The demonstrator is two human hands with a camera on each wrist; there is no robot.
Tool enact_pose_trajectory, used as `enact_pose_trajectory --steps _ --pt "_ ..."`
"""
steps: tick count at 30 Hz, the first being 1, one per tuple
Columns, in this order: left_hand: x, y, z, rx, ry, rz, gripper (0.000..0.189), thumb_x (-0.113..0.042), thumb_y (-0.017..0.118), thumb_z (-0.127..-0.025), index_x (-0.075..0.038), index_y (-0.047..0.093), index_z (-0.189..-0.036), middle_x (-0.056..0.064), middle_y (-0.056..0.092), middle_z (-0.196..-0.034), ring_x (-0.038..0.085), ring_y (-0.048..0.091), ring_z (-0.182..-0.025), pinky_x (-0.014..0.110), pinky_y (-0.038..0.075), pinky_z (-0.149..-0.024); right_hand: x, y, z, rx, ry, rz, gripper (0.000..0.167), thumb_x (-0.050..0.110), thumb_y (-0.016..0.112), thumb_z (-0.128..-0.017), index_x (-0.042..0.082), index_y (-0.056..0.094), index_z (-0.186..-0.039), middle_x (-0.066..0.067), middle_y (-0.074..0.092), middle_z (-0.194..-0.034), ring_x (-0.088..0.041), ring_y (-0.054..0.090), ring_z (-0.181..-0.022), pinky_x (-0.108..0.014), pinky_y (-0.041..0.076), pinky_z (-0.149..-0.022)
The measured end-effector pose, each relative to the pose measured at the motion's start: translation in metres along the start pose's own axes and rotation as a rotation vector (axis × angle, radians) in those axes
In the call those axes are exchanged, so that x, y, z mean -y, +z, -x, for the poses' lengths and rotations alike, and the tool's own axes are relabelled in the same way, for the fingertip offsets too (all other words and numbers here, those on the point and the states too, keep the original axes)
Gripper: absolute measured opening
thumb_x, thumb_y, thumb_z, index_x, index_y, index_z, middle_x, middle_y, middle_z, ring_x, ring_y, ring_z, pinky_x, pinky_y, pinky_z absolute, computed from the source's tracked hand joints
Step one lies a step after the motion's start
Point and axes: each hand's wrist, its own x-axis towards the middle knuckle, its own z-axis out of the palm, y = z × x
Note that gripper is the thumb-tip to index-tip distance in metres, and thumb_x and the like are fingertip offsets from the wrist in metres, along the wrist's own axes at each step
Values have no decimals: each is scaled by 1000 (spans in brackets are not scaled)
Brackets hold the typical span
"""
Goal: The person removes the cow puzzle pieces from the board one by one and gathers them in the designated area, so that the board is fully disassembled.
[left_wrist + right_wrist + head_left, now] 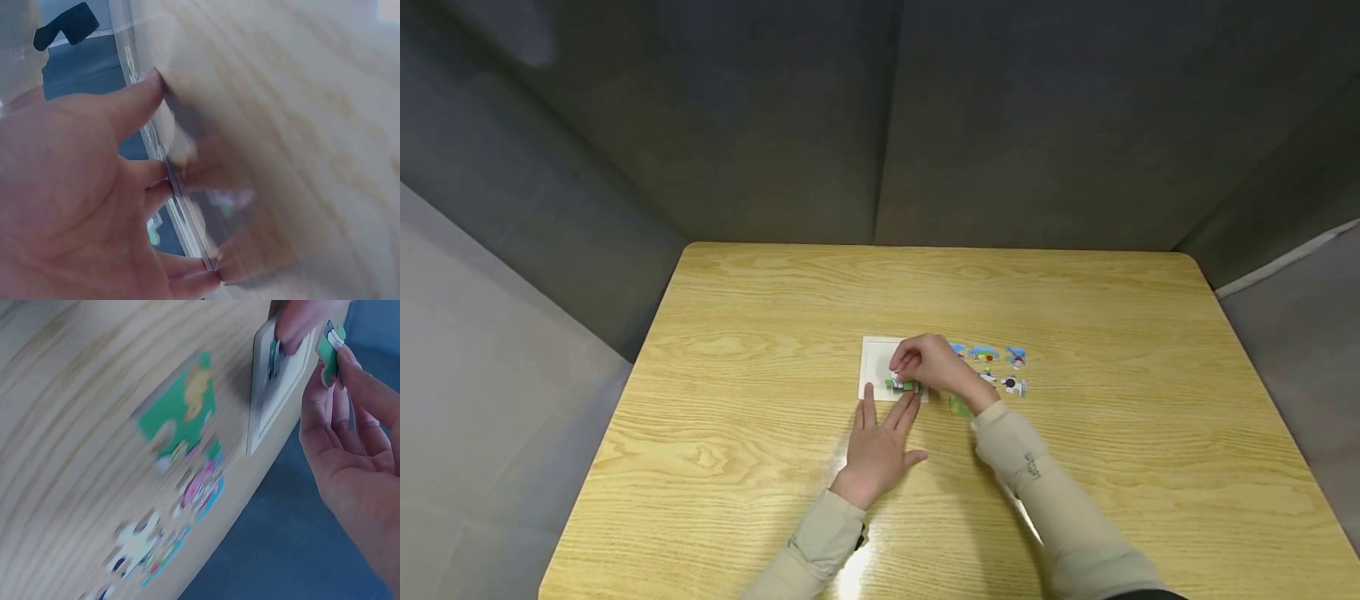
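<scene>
A white puzzle tray lies on the table, with a partly hidden piece inside its near corner. My left hand has its fingers spread and fairly straight, their tips at the tray's near edge. In the left wrist view the thumb of that hand stands apart from the fingers. Over the tray, my right hand pinches a green-and-white puzzle piece between thumb and fingers. The right wrist view shows this piece held tilted above the tray.
Several loose puzzle pieces lie right of the tray, among them a green corner piece, a white piece with a dark spot and a blue piece. The wooden table meets dark curtains at its far edge.
</scene>
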Motion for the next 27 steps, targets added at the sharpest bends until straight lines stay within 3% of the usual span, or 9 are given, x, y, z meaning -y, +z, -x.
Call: enact_pose_trajectory --steps 12,17,24,27 --pt "1 2 1 -25 -3 25 82 -61 49 -93 -19 22 -158 -7 13 -164 53 11 -142 52 25 -114 -28 -32 34 -101 10 30 9 -6 74 -82 -3 72 -90 -10 70 -85 -20 66 -76 -27 56 -70" --pt "1 1 1 -17 -2 28 82 -61 48 -93 -19 20 -158 -6 12 -164 53 10 -142 52 25 -114 -40 -42 49 -107 34 47 8 -4 74 -83 1 72 -90 -8 70 -84 -18 66 -76 -26 55 -69" --pt "1 0 1 -15 0 28 82 -61 47 -94 -18 20 -158 -6 11 -164 53 10 -142 52 24 -114 -53 -50 73 -117 52 4 9 -8 72 -83 -5 70 -91 -15 69 -87 -25 67 -76 -33 58 -68" --pt "1 0 1 -20 4 36 82 -61 47 -94 -18 20 -158 -6 11 -164 54 9 -142 53 23 -114 -59 -53 81 -139 69 22 9 -7 73 -82 -5 70 -90 -14 69 -87 -23 67 -76 -30 58 -69"
